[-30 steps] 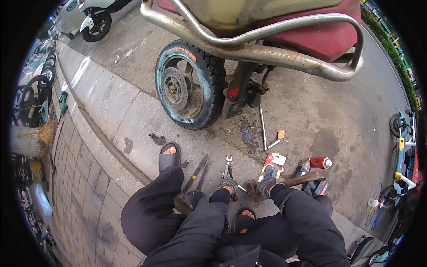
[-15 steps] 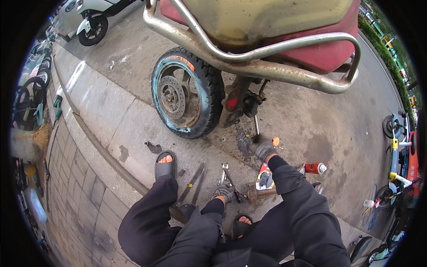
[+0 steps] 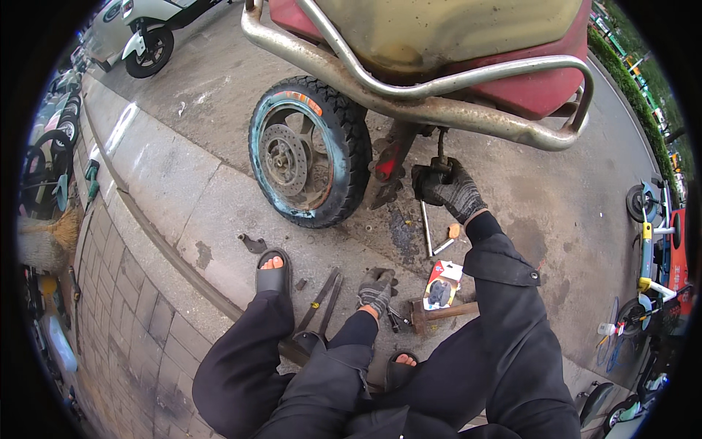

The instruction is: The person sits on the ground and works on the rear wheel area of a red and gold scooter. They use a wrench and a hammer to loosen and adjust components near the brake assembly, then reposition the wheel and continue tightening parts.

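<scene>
My right hand (image 3: 455,192), in a grey and black work glove, is wrapped around a dark brake caliper (image 3: 423,179) beneath the motorbike's rear rack. Below it lie a slim metal rod (image 3: 426,228) and a shorter metal piece (image 3: 443,246), together forming an L on the ground. My gloved left hand (image 3: 376,287) is low over the tools between my feet, its fingers curled. It covers the wrenches there, and what it holds is hidden. A few dark tool ends (image 3: 395,320) show beside its wrist.
The rear wheel (image 3: 307,154) with its brake disc stands to the left. A metal rack (image 3: 417,121) overhangs my right hand. Nearby lie a hammer (image 3: 450,312), a printed card pack (image 3: 442,285), long-handled tongs or cutters (image 3: 319,304) and a small bracket (image 3: 253,243).
My right hand has moved up from the metal rod to the caliper, leaving the rod on the ground. My left hand has moved forward over the wrenches. My right sleeve now hides the red can.
</scene>
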Tool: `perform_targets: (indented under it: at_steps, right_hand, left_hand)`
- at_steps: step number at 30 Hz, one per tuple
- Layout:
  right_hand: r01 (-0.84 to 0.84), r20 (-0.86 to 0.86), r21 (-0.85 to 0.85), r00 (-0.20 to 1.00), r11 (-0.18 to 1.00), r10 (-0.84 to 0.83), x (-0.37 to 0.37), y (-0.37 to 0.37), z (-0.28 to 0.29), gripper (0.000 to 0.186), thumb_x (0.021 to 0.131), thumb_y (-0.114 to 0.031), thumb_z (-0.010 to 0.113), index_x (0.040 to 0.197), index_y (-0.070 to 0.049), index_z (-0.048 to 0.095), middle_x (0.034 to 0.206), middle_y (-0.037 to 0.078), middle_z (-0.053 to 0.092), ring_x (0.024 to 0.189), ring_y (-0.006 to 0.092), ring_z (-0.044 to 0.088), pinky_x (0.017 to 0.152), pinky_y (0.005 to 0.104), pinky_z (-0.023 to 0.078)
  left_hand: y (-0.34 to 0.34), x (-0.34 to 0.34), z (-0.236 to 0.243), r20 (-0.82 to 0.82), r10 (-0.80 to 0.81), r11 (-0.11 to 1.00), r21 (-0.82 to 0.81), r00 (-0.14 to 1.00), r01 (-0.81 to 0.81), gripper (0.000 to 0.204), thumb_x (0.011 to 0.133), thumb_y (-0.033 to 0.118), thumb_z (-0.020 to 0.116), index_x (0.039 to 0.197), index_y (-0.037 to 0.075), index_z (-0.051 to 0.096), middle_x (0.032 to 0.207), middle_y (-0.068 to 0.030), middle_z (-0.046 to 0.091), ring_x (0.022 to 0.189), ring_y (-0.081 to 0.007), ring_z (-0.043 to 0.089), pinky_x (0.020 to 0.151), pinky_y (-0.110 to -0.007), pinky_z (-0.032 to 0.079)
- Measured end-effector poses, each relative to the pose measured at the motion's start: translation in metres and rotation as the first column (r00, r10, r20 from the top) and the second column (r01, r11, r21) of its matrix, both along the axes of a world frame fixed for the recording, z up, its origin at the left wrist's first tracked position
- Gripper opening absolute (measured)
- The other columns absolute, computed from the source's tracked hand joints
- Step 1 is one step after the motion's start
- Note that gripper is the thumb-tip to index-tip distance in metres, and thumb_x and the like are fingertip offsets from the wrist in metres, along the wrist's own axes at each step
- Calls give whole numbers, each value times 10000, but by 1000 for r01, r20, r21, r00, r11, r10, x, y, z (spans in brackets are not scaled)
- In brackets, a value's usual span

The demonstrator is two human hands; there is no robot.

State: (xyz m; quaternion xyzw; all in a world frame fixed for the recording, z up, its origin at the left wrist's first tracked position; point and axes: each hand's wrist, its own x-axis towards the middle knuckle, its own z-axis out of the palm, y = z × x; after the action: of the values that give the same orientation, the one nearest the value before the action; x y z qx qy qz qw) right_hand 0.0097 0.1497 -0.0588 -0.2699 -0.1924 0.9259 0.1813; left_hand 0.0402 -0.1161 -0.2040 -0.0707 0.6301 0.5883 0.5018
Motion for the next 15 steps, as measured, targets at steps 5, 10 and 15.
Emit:
perform_targets:
  at_steps: [5,10,15]
  right_hand:
    - [-286,190,592,958,753,214,37,-24,31,476,835,-134,638,1276,-17,505,1056,115,643,917,238,655,776,362,568]
    - [-237,14,375,968,896,251,31,-42,43,404,874,-155,608,1242,-13,523,1074,120,645,898,239,671,770,367,579]
    - [-241,81,448,970,861,229,34,-47,41,406,913,-201,606,1259,-12,511,1090,98,638,919,180,648,768,329,561]
  left_hand:
    - [46,-40,76,260,210,821,476,943,-314,473,930,303,639,1301,33,524,1136,-95,649,879,-178,659,745,-298,546]
    - [52,-62,136,-19,106,765,640,994,-70,551,916,259,664,1382,36,471,1267,-107,581,1057,-164,610,833,-298,528]
    - [61,-70,153,-141,81,882,470,987,-5,541,896,160,674,1355,-39,469,1251,-146,587,1075,-186,598,875,-295,504]
